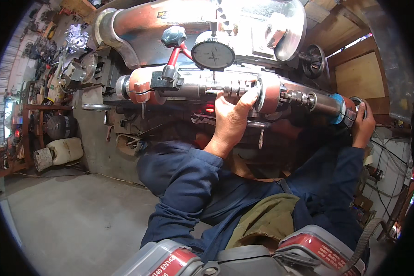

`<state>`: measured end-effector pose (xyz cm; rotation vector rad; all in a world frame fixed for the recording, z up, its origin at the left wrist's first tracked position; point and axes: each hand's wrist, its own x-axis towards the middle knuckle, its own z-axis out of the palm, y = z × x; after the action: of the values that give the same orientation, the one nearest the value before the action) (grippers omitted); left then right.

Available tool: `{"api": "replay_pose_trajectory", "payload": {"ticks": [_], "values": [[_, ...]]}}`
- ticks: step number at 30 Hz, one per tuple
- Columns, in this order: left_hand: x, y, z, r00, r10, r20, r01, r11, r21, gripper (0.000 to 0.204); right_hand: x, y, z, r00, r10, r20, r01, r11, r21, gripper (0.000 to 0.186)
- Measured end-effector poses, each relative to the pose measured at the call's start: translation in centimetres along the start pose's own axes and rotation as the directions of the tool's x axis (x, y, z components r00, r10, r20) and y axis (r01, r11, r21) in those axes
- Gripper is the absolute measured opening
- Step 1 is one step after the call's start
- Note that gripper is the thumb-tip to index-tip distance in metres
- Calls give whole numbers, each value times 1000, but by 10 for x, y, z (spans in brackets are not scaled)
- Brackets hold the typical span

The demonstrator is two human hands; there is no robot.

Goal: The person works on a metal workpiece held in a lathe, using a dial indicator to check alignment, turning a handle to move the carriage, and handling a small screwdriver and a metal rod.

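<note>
My left hand (pixel 232 115) is closed around a shiny metal shaft with lobes (pixel 235 85), thumb at its front beside an orange-red round machine head (pixel 269 94). A dial indicator (pixel 213 51) with a white face stands above the shaft, its thin stem pointing down onto it. The indicator hangs from a red jointed arm (pixel 173 57) with a dark knob (pixel 174 36), which rises from a black block (pixel 167 81). At the machine's right end, my right hand (pixel 363 125) curls around the rim of a dark round handwheel (pixel 355 102), next to a blue ring (pixel 339 109).
A large grinding-type machine body (pixel 170 27) in orange and silver lies behind the shaft. A spoked handwheel (pixel 313 61) sits at the back right. A lever (pixel 261 138) hangs below the bed. A white plastic jug (pixel 60 154) and cluttered parts occupy the left.
</note>
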<state>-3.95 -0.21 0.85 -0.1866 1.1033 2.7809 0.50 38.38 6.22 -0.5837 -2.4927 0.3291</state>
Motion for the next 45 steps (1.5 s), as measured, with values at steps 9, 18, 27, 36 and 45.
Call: {"api": "replay_pose_trajectory", "payload": {"ticks": [9,18,27,36,45], "values": [[0,-1,1,1000,-11,-25,11,1000,-11,27,1,-4,-2,1000,18,16,-18,1000,-20,40],[1,-3,0,999,-8,-50,8,1000,9,24,1,-3,-2,999,23,38,-22,999,-37,41],[2,-5,-7,1000,9,-1,-9,997,76,22,0,-1,1,1000,18,-3,-18,999,-44,41],[-1,-7,-16,989,61,134,-54,997,-57,37,-3,-11,-3,999,49,12,-48,998,-51,41],[3,-12,-18,987,78,140,-79,997,-1,37,-2,-7,-2,1000,16,-3,-16,999,-44,41]]}}
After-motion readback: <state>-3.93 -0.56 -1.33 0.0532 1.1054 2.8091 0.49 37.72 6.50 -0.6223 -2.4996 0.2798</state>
